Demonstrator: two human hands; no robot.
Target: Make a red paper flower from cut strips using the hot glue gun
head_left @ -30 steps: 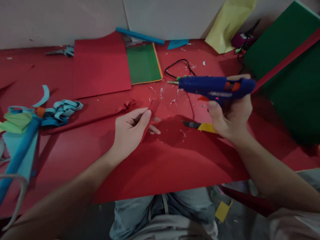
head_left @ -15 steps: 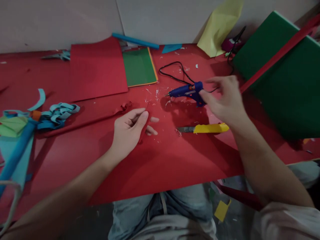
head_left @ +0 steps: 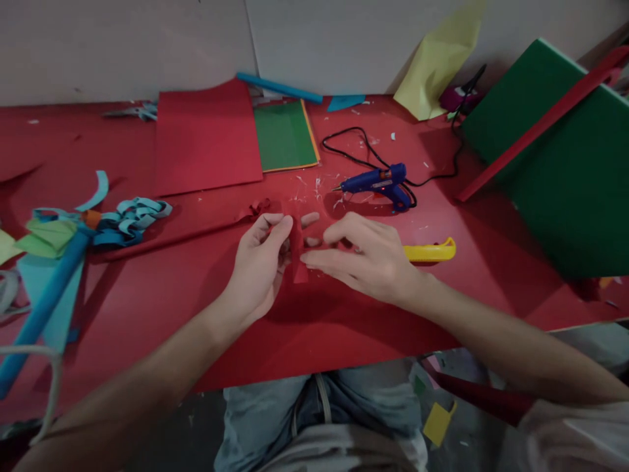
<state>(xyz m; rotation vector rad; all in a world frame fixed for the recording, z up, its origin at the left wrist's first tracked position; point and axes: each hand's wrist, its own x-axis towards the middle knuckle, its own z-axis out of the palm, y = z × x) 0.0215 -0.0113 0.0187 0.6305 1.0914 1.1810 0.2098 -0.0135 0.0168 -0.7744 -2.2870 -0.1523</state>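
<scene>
My left hand (head_left: 260, 265) pinches a small strip of red paper (head_left: 300, 265) between thumb and fingers, holding it upright over the table. From the right, my right hand (head_left: 371, 255) reaches in with thumb and fingers apart; a fingertip is at the strip's edge, and whether it presses on it I cannot tell. Behind the right hand lies a blue hot glue gun (head_left: 376, 182), its nozzle pointing left. A yellow utility knife (head_left: 430, 252) sits beneath that hand, its blade end hidden. Left of my hands is a long rolled red paper piece (head_left: 196, 237) with a curled end.
Red card (head_left: 209, 141) and green sheets (head_left: 286, 136) lie at the back, near scissors (head_left: 140, 113). A blue paper tube (head_left: 44, 308) with curled blue strips (head_left: 130, 223) is at the left. A large green board (head_left: 565, 170) stands at the right. Glue strings dot the red tabletop (head_left: 275, 347).
My right hand has moved from beside the glue gun down and left to the red strip. The strip in my left hand now faces me more. The view has shifted slightly.
</scene>
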